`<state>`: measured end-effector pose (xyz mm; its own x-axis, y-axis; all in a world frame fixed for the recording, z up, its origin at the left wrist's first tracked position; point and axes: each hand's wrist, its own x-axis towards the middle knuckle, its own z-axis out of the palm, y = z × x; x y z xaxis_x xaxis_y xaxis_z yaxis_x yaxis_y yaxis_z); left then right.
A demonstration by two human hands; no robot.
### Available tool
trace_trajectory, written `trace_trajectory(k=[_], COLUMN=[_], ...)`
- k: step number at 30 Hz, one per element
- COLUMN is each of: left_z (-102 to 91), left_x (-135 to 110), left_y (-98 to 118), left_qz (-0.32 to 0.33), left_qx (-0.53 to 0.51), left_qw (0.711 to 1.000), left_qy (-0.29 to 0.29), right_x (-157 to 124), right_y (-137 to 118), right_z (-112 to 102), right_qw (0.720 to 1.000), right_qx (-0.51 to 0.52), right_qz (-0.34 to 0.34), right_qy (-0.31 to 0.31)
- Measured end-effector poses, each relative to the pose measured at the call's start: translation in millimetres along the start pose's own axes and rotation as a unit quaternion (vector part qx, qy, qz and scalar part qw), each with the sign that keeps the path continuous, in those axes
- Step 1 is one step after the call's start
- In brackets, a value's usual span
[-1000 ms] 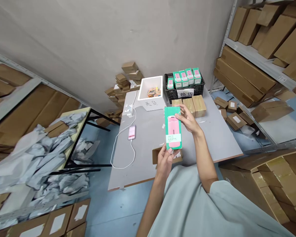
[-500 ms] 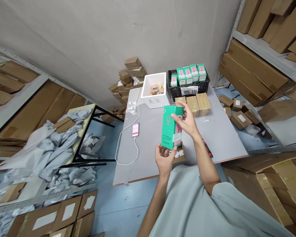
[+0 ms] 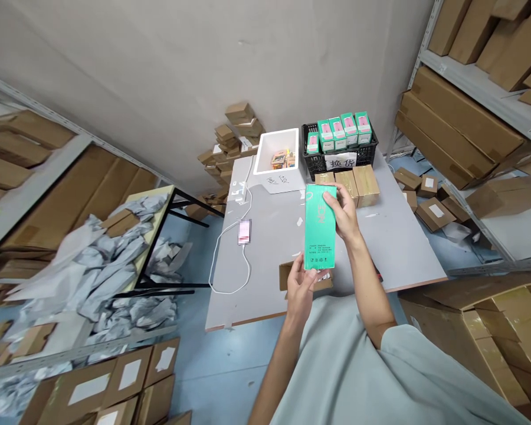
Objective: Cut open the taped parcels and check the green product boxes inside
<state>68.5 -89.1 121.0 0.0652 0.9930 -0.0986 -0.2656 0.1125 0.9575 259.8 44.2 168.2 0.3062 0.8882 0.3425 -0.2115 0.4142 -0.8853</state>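
Both of my hands hold a tall green box [image 3: 319,233] upright above the table, its printed green side facing me. My right hand [image 3: 343,212] grips its upper right edge, thumb across the front. At the lower left corner, my left hand [image 3: 301,288] is closed on the bottom of the box. Under the hands sits a small open cardboard box [image 3: 285,277], partly hidden, with white filler in it. Just behind stand several taped brown boxes [image 3: 365,185]. Part of a red and black tool [image 3: 379,275] shows beside my right forearm.
At the table's back are a white foam bin [image 3: 283,182] and a black crate [image 3: 312,168] holding several green boxes. A phone [image 3: 244,232] lies left with a white cable [image 3: 219,241]. Shelves of cartons flank both sides; an open large carton [image 3: 442,313] stands at right.
The green box has turned so its pink side no longer shows, and it has shifted slightly right. My hands moved with it, uncovering more of the small cardboard box below.
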Motion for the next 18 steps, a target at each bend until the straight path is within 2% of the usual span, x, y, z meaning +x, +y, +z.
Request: trace_trajectory(k=[5, 9, 15, 18], left_z=[12.8, 17.7, 22.2, 21.4], left_x=[-1.3, 0.3, 1.1, -2.6], left_y=[2.9, 3.7, 3.6, 4.5], left_qz=[0.016, 0.073, 0.155, 0.183], left_qx=[0.026, 0.079, 0.128, 0.153], left_qw=[0.999, 0.991, 0.967, 0.958], left_qy=[0.033, 0.074, 0.154, 0.160], right_x=[-3.0, -6.2, -17.4, -20.7], right_y=[-12.6, -17.5, -21.1, -25.8], right_z=[4.5, 8.9, 14.3, 14.1], right_qw=[1.000, 0.999, 0.998, 0.997], right_qx=[0.004, -0.005, -0.062, -0.073], right_qz=[0.002, 0.003, -0.020, -0.041], right_qy=[-0.019, -0.053, -0.011, -0.002])
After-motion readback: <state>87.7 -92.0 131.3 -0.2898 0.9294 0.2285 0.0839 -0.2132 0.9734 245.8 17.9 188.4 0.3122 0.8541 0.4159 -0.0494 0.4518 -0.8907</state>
